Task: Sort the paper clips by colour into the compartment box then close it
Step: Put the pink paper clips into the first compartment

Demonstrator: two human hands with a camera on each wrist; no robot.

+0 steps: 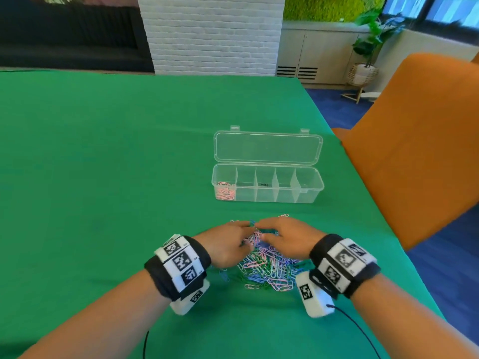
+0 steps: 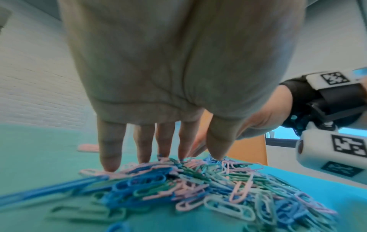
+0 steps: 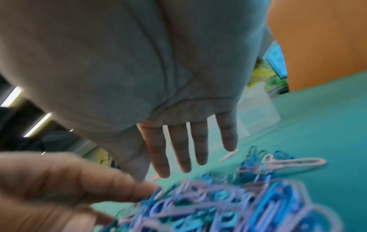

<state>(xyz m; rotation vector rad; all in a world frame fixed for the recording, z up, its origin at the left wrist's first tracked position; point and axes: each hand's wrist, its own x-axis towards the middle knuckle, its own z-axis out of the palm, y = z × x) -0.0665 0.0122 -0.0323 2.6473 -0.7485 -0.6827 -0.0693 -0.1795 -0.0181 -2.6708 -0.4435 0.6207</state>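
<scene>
A mixed heap of pink, blue, green and white paper clips (image 1: 268, 266) lies on the green cloth in front of me. My left hand (image 1: 233, 242) and right hand (image 1: 282, 238) hover over its far side, fingertips nearly meeting. In the left wrist view, the straight fingers (image 2: 110, 161) of my left hand touch the heap (image 2: 198, 185). My right hand (image 3: 184, 157) spreads straight fingers just above the clips (image 3: 228, 204), holding nothing. Beyond stands the clear compartment box (image 1: 267, 196), its lid (image 1: 268, 149) laid back open. Pink clips (image 1: 225, 193) fill its leftmost compartment; the other compartments look bare.
An orange chair (image 1: 414, 141) stands close at the table's right edge. The green cloth (image 1: 103, 156) stretches wide to the left and behind the box. A few stray clips (image 1: 283, 215) lie between the heap and the box. Thin cables trail from both wrist cameras.
</scene>
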